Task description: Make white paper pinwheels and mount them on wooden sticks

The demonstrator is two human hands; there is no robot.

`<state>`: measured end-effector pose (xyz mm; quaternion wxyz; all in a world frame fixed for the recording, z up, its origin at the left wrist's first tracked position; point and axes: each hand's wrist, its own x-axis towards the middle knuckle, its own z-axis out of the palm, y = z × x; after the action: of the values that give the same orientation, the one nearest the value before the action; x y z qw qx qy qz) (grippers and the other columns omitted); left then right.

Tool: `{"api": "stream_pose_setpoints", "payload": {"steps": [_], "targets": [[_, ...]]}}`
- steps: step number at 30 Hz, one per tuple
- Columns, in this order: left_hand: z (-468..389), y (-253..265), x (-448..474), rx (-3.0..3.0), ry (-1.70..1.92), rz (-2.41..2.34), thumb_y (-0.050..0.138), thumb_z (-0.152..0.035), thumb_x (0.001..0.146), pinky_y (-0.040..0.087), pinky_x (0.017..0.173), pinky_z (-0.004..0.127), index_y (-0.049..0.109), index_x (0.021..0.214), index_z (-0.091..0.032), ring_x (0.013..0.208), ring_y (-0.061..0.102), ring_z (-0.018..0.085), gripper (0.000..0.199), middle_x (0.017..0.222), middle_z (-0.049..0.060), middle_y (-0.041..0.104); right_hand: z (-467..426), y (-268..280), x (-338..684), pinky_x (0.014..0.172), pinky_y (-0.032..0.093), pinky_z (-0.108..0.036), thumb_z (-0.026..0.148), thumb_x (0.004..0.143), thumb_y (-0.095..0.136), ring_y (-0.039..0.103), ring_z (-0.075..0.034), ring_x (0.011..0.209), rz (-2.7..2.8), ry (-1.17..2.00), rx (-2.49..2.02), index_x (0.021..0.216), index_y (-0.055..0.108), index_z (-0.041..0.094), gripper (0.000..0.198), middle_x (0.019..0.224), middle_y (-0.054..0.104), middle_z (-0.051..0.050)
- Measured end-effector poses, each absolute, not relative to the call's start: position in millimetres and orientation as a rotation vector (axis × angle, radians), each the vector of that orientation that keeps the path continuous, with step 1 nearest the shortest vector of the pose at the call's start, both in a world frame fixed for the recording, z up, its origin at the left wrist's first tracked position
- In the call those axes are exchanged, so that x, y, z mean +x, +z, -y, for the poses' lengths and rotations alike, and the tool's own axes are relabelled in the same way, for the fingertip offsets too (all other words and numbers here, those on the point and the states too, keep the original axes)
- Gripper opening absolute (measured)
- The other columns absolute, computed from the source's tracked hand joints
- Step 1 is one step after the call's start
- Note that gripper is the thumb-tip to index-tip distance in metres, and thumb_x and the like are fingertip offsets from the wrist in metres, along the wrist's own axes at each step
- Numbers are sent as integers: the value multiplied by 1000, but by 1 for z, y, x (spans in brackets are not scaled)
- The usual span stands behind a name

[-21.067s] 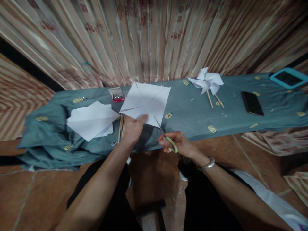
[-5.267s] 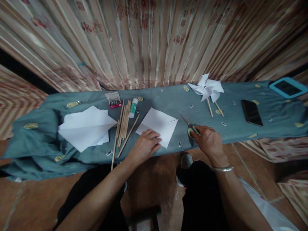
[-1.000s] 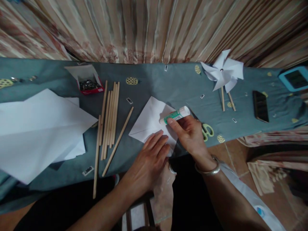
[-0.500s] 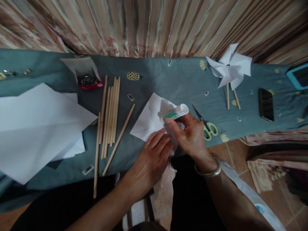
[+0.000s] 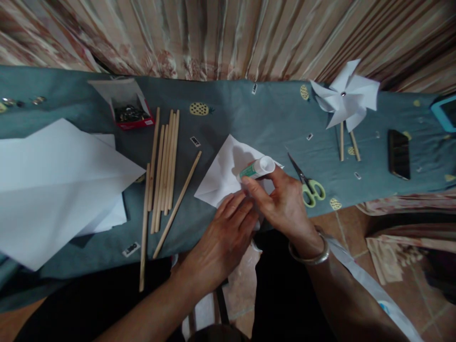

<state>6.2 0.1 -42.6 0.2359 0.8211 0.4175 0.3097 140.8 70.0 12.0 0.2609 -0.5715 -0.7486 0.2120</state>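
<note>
A glue stick with a white and green body is gripped in my right hand. It leans over a square piece of white paper, its lower end at the paper; that tip is hidden by my fingers. My left hand lies flat on the near part of the paper, fingers stretched out and holding nothing. Just right of my right hand rest scissors with green handles. Several wooden sticks lie left of the paper, one of them set apart at a slant.
Large white sheets cover the table's left side. Behind them stands an open red box of small metal pieces. At the right are a white paper pinwheel, a phone and a blue-edged device. A curtain hangs along the back.
The glue stick has shifted slightly over the paper, along with my right hand. My left hand stays on the paper. The whole view has moved a little.
</note>
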Motion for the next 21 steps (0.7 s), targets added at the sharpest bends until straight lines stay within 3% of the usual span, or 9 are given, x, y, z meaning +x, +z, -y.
{"api": "stream_pose_setpoints", "payload": {"steps": [21], "targets": [[-2, -46, 9, 2165, 969, -1115, 42, -19, 96, 39, 111, 51, 49, 130, -19, 137, 38, 26, 35, 135, 10, 55, -69, 18, 145, 80, 53, -35, 33, 90, 57, 66, -22, 88, 2223, 521, -1416, 102, 62, 20, 18, 94, 70, -6]]}}
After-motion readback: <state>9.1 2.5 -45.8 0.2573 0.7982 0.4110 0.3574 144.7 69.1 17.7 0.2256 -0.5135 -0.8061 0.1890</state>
